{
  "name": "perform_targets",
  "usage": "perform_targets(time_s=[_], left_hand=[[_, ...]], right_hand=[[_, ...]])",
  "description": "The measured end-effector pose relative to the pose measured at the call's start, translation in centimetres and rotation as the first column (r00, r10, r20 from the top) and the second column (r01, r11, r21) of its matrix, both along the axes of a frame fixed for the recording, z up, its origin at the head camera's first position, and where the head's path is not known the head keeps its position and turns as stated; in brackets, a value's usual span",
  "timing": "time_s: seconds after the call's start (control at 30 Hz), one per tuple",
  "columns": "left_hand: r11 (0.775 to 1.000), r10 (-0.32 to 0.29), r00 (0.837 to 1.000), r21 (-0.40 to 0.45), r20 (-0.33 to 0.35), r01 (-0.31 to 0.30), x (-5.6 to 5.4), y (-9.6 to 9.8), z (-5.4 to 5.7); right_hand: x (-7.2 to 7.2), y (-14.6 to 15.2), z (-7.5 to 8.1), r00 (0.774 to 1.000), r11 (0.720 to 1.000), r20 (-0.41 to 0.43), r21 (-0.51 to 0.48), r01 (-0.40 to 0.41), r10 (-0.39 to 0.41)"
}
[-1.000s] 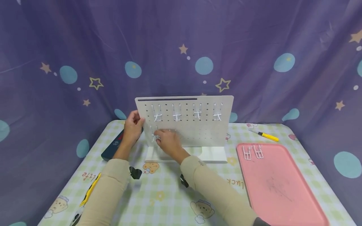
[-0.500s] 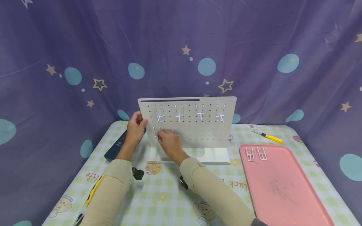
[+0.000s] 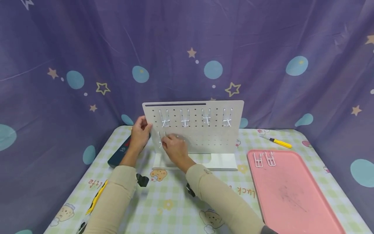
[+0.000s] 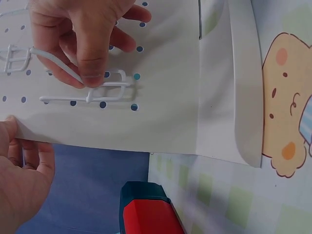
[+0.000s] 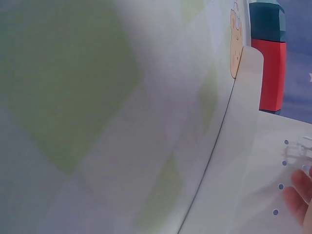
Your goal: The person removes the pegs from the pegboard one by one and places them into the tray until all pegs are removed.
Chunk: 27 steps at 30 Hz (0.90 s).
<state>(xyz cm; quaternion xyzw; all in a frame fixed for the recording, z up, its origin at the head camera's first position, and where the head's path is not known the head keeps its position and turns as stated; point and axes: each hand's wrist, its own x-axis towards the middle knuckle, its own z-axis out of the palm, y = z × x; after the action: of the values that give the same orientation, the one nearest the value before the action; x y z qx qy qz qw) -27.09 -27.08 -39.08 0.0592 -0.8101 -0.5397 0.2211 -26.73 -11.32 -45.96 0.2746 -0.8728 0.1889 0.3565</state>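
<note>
A white pegboard (image 3: 216, 136) stands upright on its base (image 3: 223, 161). My left hand (image 3: 139, 134) grips its left edge, thumb on the front and fingers behind in the left wrist view. With thumb and fingers, my right hand (image 3: 176, 148) pinches a white wire hook (image 4: 88, 97) against the board's lower left, over a row of holes. Part of that hook is hidden by the right hand. Several similar wire hooks (image 3: 227, 121) hang in a row across the upper board. In the right wrist view only the right hand's fingertips (image 5: 297, 200) show.
A pink tray (image 3: 295, 182) at the right bears two wire hooks (image 3: 258, 163). Behind it lies a yellow-handled screwdriver (image 3: 281, 143). A dark teal and red case (image 4: 146, 214) is left of the board. Beside the left sleeve lies a yellow-and-black tool (image 3: 96, 199).
The head view has shifted slightly, so everything sits a little further right than one second ago. Both hands keep their places at the board, the right one still pinching the hook.
</note>
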Motion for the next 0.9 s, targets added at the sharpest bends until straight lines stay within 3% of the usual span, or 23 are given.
perform_targets(time_s=[0.3, 0.6, 0.9], left_hand=[[1.000, 0.002, 1.000, -0.015, 0.017, -0.002, 0.0, 0.4, -0.4], [1.000, 0.006, 1.000, -0.028, 0.017, -0.006, -0.1, 0.4, -0.1], [0.999, 0.007, 0.999, -0.040, 0.046, -0.006, 0.1, 0.0, 0.1]], right_hand=[[0.2, 0.6, -0.2, 0.998, 0.999, -0.041, 0.005, -0.039, 0.039], [0.1, 1.0, 0.0, 0.993, 0.995, -0.076, -0.011, -0.095, 0.094], [0.8, 3.2, 0.4, 0.989, 0.988, -0.005, 0.028, -0.149, 0.149]])
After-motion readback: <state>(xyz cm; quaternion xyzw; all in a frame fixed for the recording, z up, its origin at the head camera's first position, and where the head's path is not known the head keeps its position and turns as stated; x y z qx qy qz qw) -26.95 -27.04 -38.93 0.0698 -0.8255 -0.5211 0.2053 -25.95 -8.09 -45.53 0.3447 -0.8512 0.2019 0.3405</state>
